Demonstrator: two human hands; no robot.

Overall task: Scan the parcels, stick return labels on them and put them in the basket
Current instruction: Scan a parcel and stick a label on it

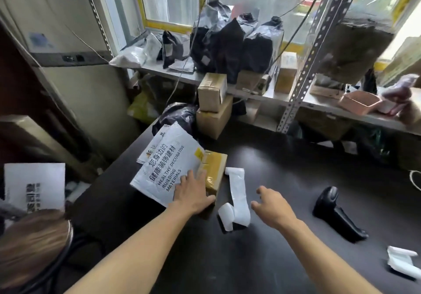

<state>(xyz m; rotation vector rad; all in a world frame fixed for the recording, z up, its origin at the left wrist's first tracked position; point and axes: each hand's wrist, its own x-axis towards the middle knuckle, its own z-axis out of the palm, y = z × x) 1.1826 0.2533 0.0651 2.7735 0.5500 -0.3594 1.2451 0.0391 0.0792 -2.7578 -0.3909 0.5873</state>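
— Black tabletop (284,180), with a metal shelf (323,102) along its far side under the window. What's on the table?

— Counting parcels: one white mailer (168,168) printed "HEALTHY DECORATIVE BUILDING MATERIALS" at about 10 o'clock from the table's middle, lying over a second white envelope (159,137) that peeks out behind it. One small taped cardboard box (215,168) sits just right of the mailer, touching it. Two more brown boxes (213,107) are stacked at 12 o'clock.

— And the hands?

— Two. The left hand (193,193) lies flat, fingers straight, on the mailer and the taped box. The right hand (271,205) hovers over the table with loosely spread fingers, holding nothing.

— Labels?

— One curling strip of white labels (238,193) between the hands. Another white paper piece (402,263) lies at 4 o'clock.

— Scanner?

— One black handheld scanner (335,211) lying at 3 o'clock, apart from both hands. On the shelf stand several dark bagged parcels (230,43).
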